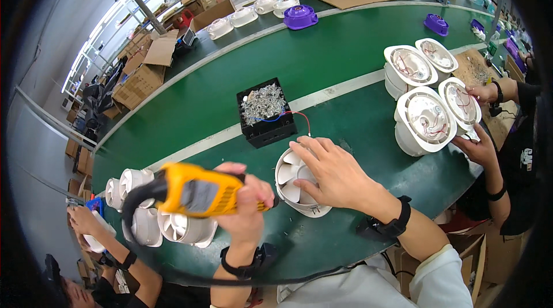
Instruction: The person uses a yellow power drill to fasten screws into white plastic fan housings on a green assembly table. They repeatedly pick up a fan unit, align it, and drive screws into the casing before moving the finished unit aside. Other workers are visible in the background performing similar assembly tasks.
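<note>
our left hand [245, 204] is closed around the yellow screwdriver [199, 193], our right hand [331, 172] lies flat on the white fan [294, 184] on the green belt [345, 118] — we judge screwing is in hand — next needs the tip aligned.

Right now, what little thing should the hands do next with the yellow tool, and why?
Probably bring the yellow power screwdriver in the left hand down onto the white fan housing. The right hand lies flat on it, and the tool is raised just beside it.

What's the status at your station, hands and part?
Left hand grips yellow power screwdriver. Right hand flat on white fan housing. Black screw box just behind; nothing blocking.
</note>
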`<state>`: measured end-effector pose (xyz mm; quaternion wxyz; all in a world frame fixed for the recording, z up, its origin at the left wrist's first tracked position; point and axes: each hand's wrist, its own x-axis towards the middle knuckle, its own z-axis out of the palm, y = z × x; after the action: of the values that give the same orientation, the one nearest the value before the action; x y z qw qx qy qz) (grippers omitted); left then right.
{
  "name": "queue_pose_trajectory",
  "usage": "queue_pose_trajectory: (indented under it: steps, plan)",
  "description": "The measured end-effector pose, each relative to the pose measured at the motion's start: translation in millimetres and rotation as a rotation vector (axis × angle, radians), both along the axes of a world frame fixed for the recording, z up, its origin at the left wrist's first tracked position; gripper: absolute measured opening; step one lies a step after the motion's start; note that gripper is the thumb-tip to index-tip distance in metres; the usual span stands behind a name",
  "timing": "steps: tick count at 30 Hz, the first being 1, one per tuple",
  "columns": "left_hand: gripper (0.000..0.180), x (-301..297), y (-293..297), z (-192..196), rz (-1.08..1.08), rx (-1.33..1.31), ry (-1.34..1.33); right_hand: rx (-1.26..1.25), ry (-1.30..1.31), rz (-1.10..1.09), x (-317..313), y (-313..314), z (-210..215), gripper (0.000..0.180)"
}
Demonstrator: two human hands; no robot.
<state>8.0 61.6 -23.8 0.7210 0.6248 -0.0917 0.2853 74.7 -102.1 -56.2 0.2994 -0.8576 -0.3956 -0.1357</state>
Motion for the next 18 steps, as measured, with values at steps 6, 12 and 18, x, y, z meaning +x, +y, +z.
queue_pose_trajectory:
  steps: [6,12,18]
  plan:
    - [0.047,15.3,2.8,20.7,-0.006,0.017,-0.199,-0.013,0.032,-0.003,3.8,-4.7,-1.9,0.06]
    - [0.042,16.3,14.0,-3.2,0.01,-0.063,-0.061,0.015,0.05,0.027,1.6,-0.8,1.4,0.059]
    - [0.051,5.4,8.3,24.3,-0.036,-0.076,-0.235,-0.009,0.048,0.006,4.3,-5.9,-2.8,0.059]
